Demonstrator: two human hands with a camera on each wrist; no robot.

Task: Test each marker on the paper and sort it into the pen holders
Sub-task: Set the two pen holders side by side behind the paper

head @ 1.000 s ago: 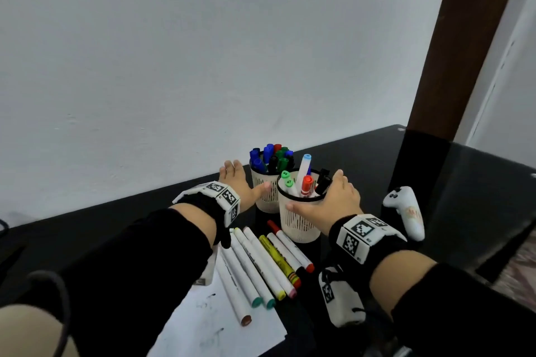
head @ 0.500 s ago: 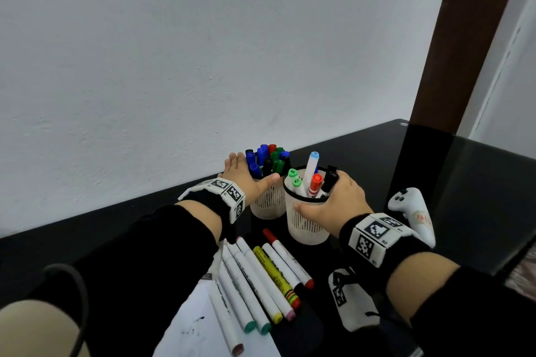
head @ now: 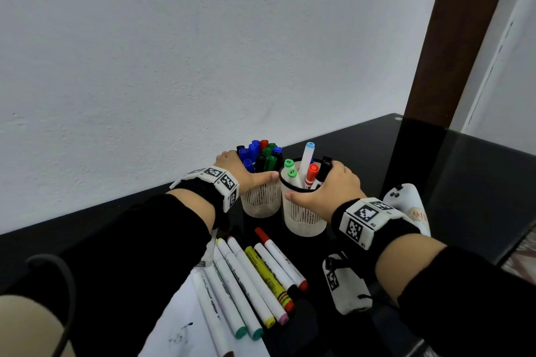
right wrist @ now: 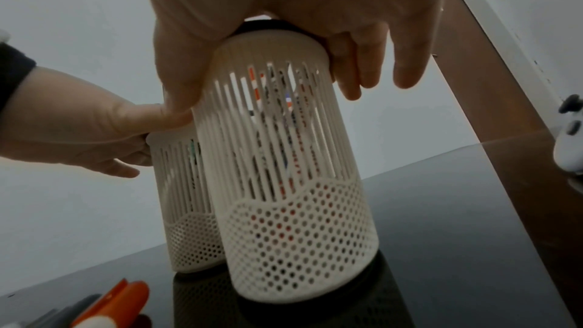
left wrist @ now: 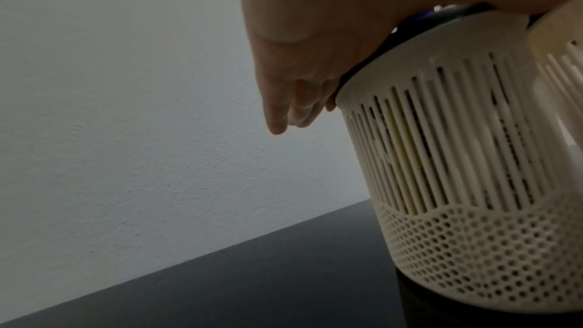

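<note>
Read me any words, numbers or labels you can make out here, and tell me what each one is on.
"46": green cap of one marker in the right pen holder.
"47", probably: the green marker cap beside it; it appears rotated.
Black print on the yellow marker: too small to read.
Red lettering on the white controller: partly hidden, unreadable.
Wristband squares: coded patterns, not text.
</note>
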